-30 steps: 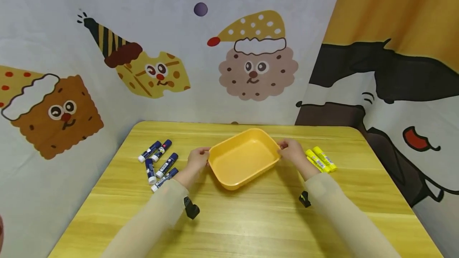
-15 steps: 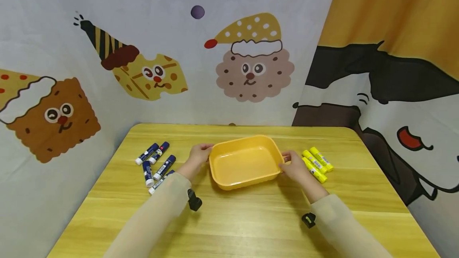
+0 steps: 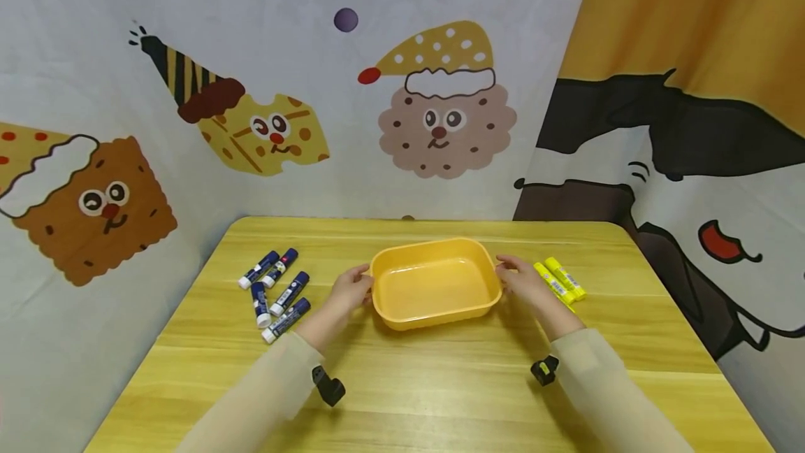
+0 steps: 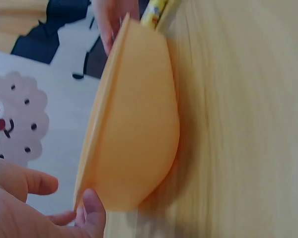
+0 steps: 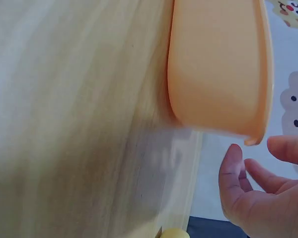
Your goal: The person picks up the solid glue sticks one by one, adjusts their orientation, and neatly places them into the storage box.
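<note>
A yellow plastic basin (image 3: 434, 285) sits on the wooden table between both hands. My left hand (image 3: 349, 291) is at its left end, fingers spread; in the left wrist view the thumb (image 4: 93, 208) lies close against the outer wall, and whether it touches is unclear. On the other side, my right hand (image 3: 520, 278) is beside the right end. The right wrist view shows a small gap between the rim and the loosely bent fingers of that hand (image 5: 268, 186). Nothing is in the basin.
Several blue glue sticks with white ends (image 3: 277, 296) lie on the left of the table (image 3: 434, 397). Yellow tubes (image 3: 560, 279) lie to the right, partly hidden by the right forearm. A cartoon-printed cloth (image 3: 302, 194) hangs behind the table's back edge.
The basin was turned to lie straighter and drawn slightly nearer, then shifted a little right. Both hands gripped its ends earlier; now the fingers have loosened and the right hand is off the rim.
</note>
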A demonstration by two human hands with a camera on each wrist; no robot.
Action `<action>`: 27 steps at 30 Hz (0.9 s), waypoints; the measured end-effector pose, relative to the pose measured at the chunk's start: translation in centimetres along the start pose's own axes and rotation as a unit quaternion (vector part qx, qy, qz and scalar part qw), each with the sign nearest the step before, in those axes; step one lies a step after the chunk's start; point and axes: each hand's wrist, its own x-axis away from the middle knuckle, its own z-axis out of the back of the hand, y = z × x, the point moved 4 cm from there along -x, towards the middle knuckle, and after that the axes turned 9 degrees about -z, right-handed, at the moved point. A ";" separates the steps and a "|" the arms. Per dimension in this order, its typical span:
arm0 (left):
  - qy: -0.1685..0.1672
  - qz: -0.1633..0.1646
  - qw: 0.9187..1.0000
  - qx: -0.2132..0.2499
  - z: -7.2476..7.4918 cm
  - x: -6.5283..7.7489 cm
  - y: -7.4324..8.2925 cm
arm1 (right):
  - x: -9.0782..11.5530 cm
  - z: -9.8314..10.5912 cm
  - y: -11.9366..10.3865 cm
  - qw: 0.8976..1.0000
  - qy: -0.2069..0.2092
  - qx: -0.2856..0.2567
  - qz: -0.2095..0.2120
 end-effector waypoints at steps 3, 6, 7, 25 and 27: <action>-0.004 0.000 1.000 0.007 -0.2 0.9 -0.1 | -0.7 0.0 -0.3 1.000 -0.002 -0.006 0.007; -0.003 -0.014 1.000 0.008 -0.4 1.4 -0.1 | -1.5 -0.3 -0.4 1.000 0.008 0.015 -0.003; -0.002 -0.018 1.000 0.005 -0.5 1.4 -0.2 | -1.8 -0.4 -0.4 1.000 0.012 0.027 -0.009; -0.019 -0.042 0.999 -0.018 0.0 -0.3 -0.2 | 0.1 -1.0 0.5 0.998 0.056 0.012 -0.011; -0.024 -0.040 0.999 -0.017 -0.1 -0.5 -0.2 | 0.3 -1.0 0.5 0.998 0.058 0.006 -0.017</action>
